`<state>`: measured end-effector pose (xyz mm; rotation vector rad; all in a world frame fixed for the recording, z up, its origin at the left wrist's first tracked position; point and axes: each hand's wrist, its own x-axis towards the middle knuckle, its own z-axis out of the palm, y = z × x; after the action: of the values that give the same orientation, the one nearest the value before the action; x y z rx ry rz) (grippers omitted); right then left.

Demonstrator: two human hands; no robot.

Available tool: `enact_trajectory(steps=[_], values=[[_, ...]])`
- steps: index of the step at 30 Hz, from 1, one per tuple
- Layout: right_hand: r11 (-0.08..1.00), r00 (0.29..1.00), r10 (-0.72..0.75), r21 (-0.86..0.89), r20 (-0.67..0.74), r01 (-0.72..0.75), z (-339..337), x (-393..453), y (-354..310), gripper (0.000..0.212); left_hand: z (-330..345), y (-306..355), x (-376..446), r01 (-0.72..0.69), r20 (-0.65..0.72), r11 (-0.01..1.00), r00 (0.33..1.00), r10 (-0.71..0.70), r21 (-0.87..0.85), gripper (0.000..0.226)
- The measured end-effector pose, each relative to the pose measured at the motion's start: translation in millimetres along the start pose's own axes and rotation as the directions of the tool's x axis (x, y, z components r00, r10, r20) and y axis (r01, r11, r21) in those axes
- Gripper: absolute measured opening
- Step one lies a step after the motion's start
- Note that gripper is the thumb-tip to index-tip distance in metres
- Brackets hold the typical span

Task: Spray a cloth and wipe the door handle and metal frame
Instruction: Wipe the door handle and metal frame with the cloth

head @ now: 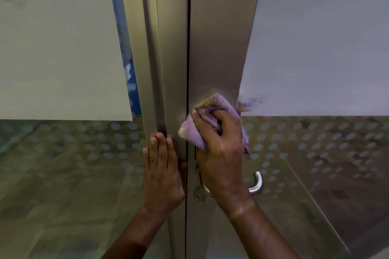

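Note:
My right hand is closed around a crumpled purple cloth and presses it against the brushed metal door frame, just above the lock. The silver curved door handle sticks out below and to the right of my right wrist, which partly hides it. A keyhole sits under the handle's left end. My left hand lies flat, fingers together, on the left metal frame post beside the dark door gap. No spray bottle is in view.
Frosted white film covers the upper glass on the left panel and the right panel. A blue strip runs along the left panel's edge. Below, both panes are clear glass with a pattern of pale dots.

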<state>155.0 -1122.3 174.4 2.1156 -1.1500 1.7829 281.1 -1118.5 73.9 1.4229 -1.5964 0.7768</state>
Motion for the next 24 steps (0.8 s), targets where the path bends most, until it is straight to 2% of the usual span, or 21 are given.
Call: enact_trajectory(steps=[3,4,6,7,9,11,13,15,17,18,21,24], values=[[0.999,0.989,0.017,0.029,0.149,-0.022,-8.5,-15.6,5.9,0.026,0.0,0.9,1.6,-0.005,-0.004,1.0,1.0,0.005,-0.025,0.06],[0.999,0.986,0.02,0.035,0.165,-0.026,-13.8,-20.6,9.3,0.036,-0.1,0.7,1.6,-0.006,-0.006,1.0,1.0,0.005,-0.024,0.06],[0.999,0.995,-0.005,0.037,0.099,0.002,-26.8,-25.9,15.3,0.06,-0.5,0.2,0.2,-0.004,-0.015,1.0,1.0,0.004,-0.028,0.067],[0.999,0.999,-0.015,0.044,0.037,0.013,-33.5,-28.7,15.9,0.065,-0.6,-0.2,-0.1,-0.004,-0.012,1.0,1.0,0.003,-0.031,0.07],[0.998,0.996,0.01,0.067,-0.085,-0.004,-46.1,-38.3,17.0,0.062,-0.2,-0.7,0.5,-0.001,0.001,1.0,1.0,0.001,-0.016,0.067],[0.99,0.972,0.132,0.071,-0.196,-0.12,-56.8,-49.9,21.8,0.057,0.6,-0.4,0.3,0.001,0.002,1.0,1.0,-0.001,0.013,0.068],[0.967,0.932,0.249,0.111,-0.262,-0.227,-65.1,-58.3,27.6,0.042,0.8,-0.2,1.1,-0.003,-0.008,1.0,1.0,0.003,0.016,0.073],[0.969,0.917,0.245,0.044,-0.315,-0.244,-69.8,-60.8,32.3,0.02,0.9,-0.3,1.1,-0.009,-0.017,1.0,1.0,0.01,0.015,0.076],[0.969,0.901,0.205,-0.051,-0.381,-0.242,-70.2,-61.2,38.6,0.018,1.3,-0.8,0.9,-0.011,-0.021,1.0,1.0,0.012,0.016,0.075],[0.967,0.888,0.208,-0.051,-0.409,-0.25,-68.5,-60.4,41.1,0.026,1.5,-1.0,0.8,-0.011,-0.022,1.0,1.0,0.011,0.018,0.076],[0.969,0.895,0.209,-0.04,-0.395,-0.244,-59.0,-57.5,46.3,0.041,2.0,-1.0,1.2,-0.015,-0.023,1.0,1.0,0.016,0.02,0.073],[0.982,0.95,0.171,-0.038,-0.26,-0.187,-44.1,-57.4,44.8,0.04,2.5,-1.2,0.4,-0.011,-0.023,1.0,1.0,0.011,0.016,0.068]])
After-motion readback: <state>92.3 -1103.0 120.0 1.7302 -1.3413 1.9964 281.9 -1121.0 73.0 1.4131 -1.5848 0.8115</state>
